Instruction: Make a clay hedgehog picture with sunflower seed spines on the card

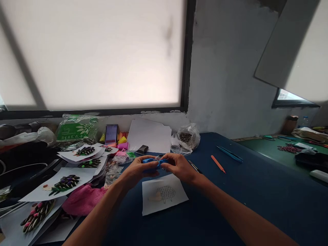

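Both my hands meet above the blue table (205, 218), near its middle. My left hand (142, 167) is closed around a small bright blue packet (148, 160) with a clear, crinkled end. The fingertips of my right hand (176, 165) pinch the packet's right end. Whatever the packet contains cannot be made out. Just below my hands lies a white paper (164, 194) with a pencil drawing of a hedgehog-like animal, its snout coloured pale orange. A dark pen (194, 166) rests partly behind my right wrist.
At left are sheets with sunflower-seed animals (66, 182) and a pink cloth (83, 200). Behind my hands are blank white papers (150, 135), a black eraser-like block (142, 149) and a clear bag of seeds (186, 136). An orange pencil (218, 164) and blue tweezers (230, 154) lie at right.
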Demonstrator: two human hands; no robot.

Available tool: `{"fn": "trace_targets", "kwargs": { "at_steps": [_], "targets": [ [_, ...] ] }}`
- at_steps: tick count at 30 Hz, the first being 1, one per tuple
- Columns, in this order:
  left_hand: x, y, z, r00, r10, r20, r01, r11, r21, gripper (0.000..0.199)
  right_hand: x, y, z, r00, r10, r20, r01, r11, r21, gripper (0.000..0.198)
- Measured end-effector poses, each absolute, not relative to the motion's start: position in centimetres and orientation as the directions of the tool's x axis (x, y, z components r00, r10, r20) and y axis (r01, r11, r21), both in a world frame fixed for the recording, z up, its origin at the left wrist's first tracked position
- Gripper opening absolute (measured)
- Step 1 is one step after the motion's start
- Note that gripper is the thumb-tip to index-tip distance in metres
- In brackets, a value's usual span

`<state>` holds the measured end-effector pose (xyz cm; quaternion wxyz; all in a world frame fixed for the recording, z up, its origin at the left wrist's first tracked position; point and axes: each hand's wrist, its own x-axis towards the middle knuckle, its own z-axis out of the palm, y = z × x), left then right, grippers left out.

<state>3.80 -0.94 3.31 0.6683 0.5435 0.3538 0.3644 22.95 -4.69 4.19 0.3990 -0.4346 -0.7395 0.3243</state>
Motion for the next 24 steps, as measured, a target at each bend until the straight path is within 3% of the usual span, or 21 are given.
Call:
{"fn": "trace_targets", "kwargs": {
  "at_steps": [6, 11, 16, 24],
  "targets": [
    [4.3, -0.9, 2.9, 0.454, 0.889, -0.063, -0.111, 0.127, 0.986, 0.053, 22.8, -4.4, 3.8, -0.312, 0.923, 0.226, 0.328, 0.328, -0.886, 0.019],
    [4.1, -0.7, 3.2, 0.423, 0.904, -0.066, -0.109, 0.123, 0.986, 0.052, 23.0, -5.0, 4.6, -0.369, 0.890, 0.267, 0.369, 0.404, -0.837, 0.026],
    [4.2, -1.1, 3.3, 0.449, 0.891, -0.069, -0.100, 0.127, 0.987, 0.045, 22.9, -5.3, 4.6, -0.365, 0.880, 0.304, 0.431, 0.449, -0.783, 0.018],
    [5.2, -1.0, 2.8, 0.354, 0.933, -0.059, -0.069, 0.089, 0.994, 0.041, 22.2, -5.1, 3.5, -0.277, 0.909, 0.312, 0.381, 0.402, -0.833, 0.005]
  ]
}}
